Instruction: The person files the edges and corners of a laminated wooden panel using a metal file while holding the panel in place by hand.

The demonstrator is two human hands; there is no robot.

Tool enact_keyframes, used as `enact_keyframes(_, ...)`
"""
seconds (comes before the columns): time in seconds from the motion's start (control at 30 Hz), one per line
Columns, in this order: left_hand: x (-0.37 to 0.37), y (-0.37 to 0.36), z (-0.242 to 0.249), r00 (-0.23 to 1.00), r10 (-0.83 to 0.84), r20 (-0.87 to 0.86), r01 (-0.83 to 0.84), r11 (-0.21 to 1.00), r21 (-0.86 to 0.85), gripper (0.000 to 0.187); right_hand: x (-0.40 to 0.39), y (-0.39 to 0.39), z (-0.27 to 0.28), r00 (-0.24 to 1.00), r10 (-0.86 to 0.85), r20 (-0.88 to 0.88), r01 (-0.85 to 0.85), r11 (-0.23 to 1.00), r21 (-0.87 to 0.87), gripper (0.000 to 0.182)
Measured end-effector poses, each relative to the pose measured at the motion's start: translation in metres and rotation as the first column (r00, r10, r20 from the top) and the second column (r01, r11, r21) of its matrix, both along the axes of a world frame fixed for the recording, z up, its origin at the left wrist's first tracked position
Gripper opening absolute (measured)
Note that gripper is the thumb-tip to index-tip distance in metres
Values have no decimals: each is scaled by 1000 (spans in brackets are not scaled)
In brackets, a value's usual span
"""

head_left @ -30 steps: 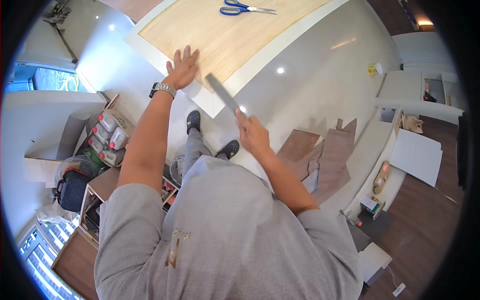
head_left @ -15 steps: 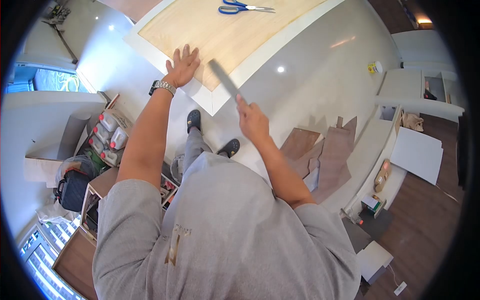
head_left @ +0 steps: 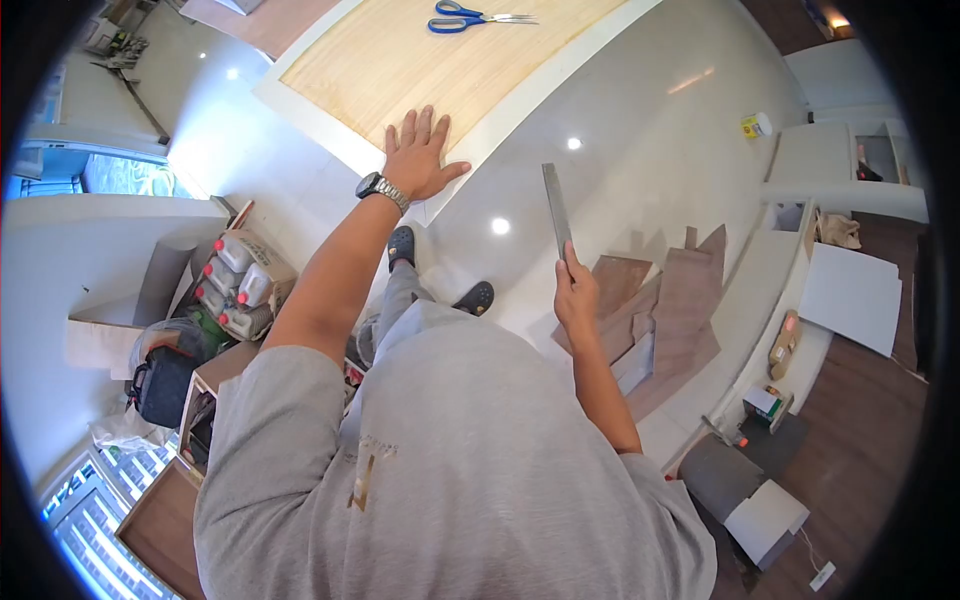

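Note:
My left hand (head_left: 420, 165) lies flat with its fingers spread on the near corner of a pale wood-faced panel (head_left: 360, 75), which has a white border. My right hand (head_left: 576, 292) is wrapped round the lower end of a long, flat grey file (head_left: 555, 205). The file points up and away from me, apart from the panel, over the floor to its right. Blue-handled scissors (head_left: 458, 18) lie on the far part of the panel.
Brown sheet offcuts (head_left: 670, 305) lie on the floor at right. Several plastic jugs (head_left: 235, 275) and a black case (head_left: 165, 385) stand at left. A long low white unit (head_left: 755, 290) runs along the right, and a yellow-and-white tub (head_left: 756, 125) is farther off.
My right hand has drawn the file away from the panel's edge, to the right and towards me. My left hand now sits over the panel's near corner, right of its former spot.

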State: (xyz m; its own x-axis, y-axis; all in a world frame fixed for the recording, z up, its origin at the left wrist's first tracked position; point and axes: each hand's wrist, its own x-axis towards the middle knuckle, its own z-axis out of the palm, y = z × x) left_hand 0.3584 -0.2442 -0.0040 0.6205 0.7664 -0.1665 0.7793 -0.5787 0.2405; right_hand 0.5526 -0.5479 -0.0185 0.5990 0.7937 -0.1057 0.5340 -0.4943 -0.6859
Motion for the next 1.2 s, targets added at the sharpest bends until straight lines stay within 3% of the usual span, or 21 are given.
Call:
enact_keyframes(0.3, -54, -43, 19, 985, -145, -94, 139, 988, -61, 125, -7, -1, 19, 998, 60, 11, -61, 996, 66, 39)
enact_keyframes(0.43, -55, -40, 7, 995, -96, -20, 94, 992, -85, 120, -11, 20, 17, 991, 130, 19, -131, 990, 53, 39)
enact_keyframes(0.63, -16, -9, 6, 999, -40, -29, 38, 997, -65, 120, -14, 43, 22, 990, 128, -60, -125, 991, 57, 39)
enact_keyframes(0.77, 12, 7, 20, 998, -12, -66, 5, 995, -100, 123, -12, 47, 33, 989, 148, -7, -148, 988, 39, 39)
enact_keyframes(0.87, 31, 19, 19, 997, 67, -37, -71, 991, -115, 118, -12, 47, 27, 991, 131, -5, -130, 989, 76, 39)
enact_keyframes(0.97, 41, 38, -22, 910, 363, 199, -358, 931, -62, 111, -13, 51, 27, 993, 119, -1, -119, 990, 74, 39)
enact_keyframes(1.0, 39, 39, -21, 907, 376, 192, -373, 926, -53, 104, -15, 53, 32, 992, 123, 16, -124, 991, 54, 39)
enact_keyframes(1.13, 10, 39, 15, 966, 251, -68, -257, 959, -117, 107, -16, 54, 20, 972, 217, 94, -220, 975, 28, 41)
enact_keyframes(1.2, -10, 39, 15, 976, 205, -72, -214, 964, -159, 109, -20, 53, 12, 960, 255, 116, -255, 967, -13, 43)
